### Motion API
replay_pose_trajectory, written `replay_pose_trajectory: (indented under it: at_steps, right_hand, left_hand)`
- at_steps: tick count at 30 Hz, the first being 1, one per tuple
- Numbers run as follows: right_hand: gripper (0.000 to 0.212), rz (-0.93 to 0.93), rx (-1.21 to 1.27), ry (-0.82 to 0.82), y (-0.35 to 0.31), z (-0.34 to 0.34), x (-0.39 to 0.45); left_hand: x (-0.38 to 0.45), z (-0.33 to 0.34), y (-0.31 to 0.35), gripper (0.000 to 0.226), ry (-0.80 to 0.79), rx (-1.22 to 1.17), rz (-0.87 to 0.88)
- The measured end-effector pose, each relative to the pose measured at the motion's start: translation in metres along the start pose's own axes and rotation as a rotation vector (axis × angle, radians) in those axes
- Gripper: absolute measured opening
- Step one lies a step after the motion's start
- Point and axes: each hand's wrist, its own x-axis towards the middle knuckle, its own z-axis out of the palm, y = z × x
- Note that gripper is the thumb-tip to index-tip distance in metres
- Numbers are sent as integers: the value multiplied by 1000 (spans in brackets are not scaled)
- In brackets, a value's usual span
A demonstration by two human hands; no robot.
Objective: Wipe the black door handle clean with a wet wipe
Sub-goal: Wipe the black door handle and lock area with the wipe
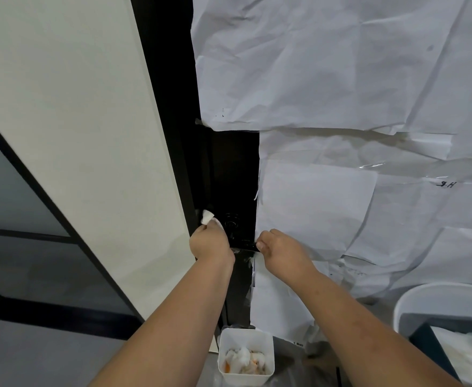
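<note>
Head view: white paper sheets (341, 79) cover the dark door (229, 169) except a strip along its left edge. Low on that strip sits the black door handle (243, 245) — its lever runs between both hands. The right hand (281, 251) pinches the lever's right end; the left hand (211, 243) grips a folded wet wipe (207, 217), just up-left of the handle's round base.

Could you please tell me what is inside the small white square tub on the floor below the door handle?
The small white tub holds crumpled used wipes, white with orange stains. Whatever lies beneath them is covered.
</note>
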Motion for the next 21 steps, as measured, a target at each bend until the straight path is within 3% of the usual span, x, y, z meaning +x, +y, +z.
replay_pose_trajectory:
  at_steps: [4, 9, 14, 21]
  right_hand:
    - [23, 8, -10, -5, -2, -2, -1]
    - [24, 16, -10, 6, -3, -1, -3]
    - [25, 31, -23, 3, -4, -1, -3]
    - [24, 34, -35, 12, -5, -1, -3]
  left_hand:
    - [-5, -7, 3, 25, 13, -40, 217]
    - [-12, -27, -4, 37, 30, 88, 458]
    - [-2, -49, -17, 27, 167, 153, 447]
    - [-4, -53, -4, 9, 137, 150, 455]
